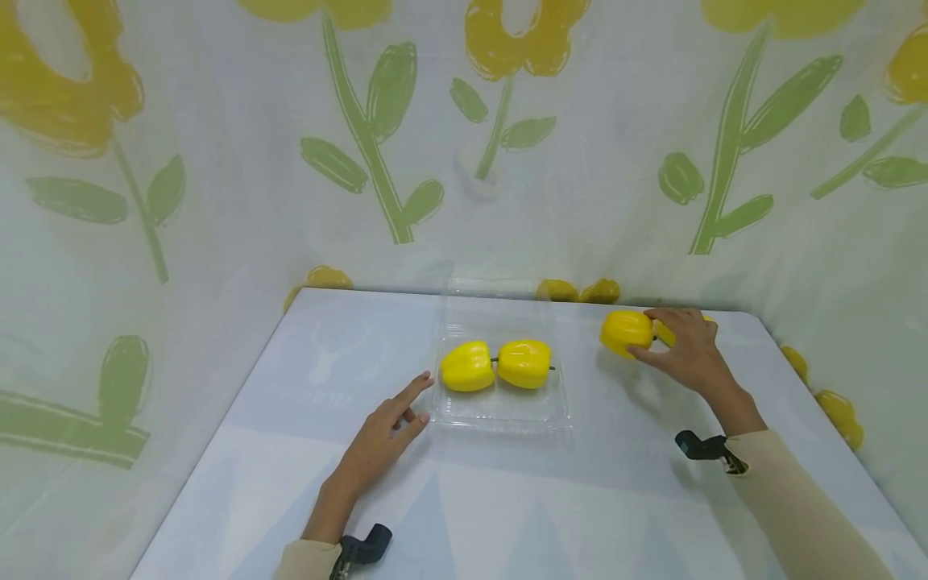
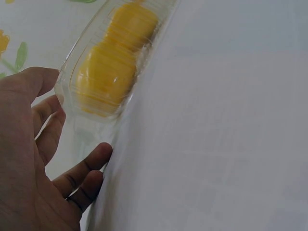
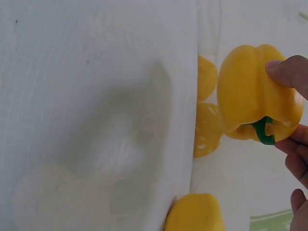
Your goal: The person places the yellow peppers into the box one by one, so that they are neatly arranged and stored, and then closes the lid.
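My right hand [image 1: 692, 353] pinches a yellow bell pepper [image 1: 625, 332] between thumb and fingers, above the table's back right. In the right wrist view the held pepper [image 3: 250, 91] shows its green stem, with the thumb across its side. Another yellow bell pepper [image 1: 664, 333] is mostly hidden behind that hand. Mid-table, a clear plastic clamshell box [image 1: 500, 412] stands with its lid [image 1: 496, 310] raised at the back. Inside lie two yellow bell peppers side by side, a left one [image 1: 467, 366] and a right one [image 1: 525, 364]. My left hand [image 1: 377, 439] has loosely extended fingers at the box's left edge.
The white table [image 1: 290, 419] has its back edge close to a flower-printed curtain [image 1: 580, 201]. Yellow printed flowers [image 1: 580, 291] show just beyond that edge. Each wrist wears a black camera mount [image 1: 366, 544].
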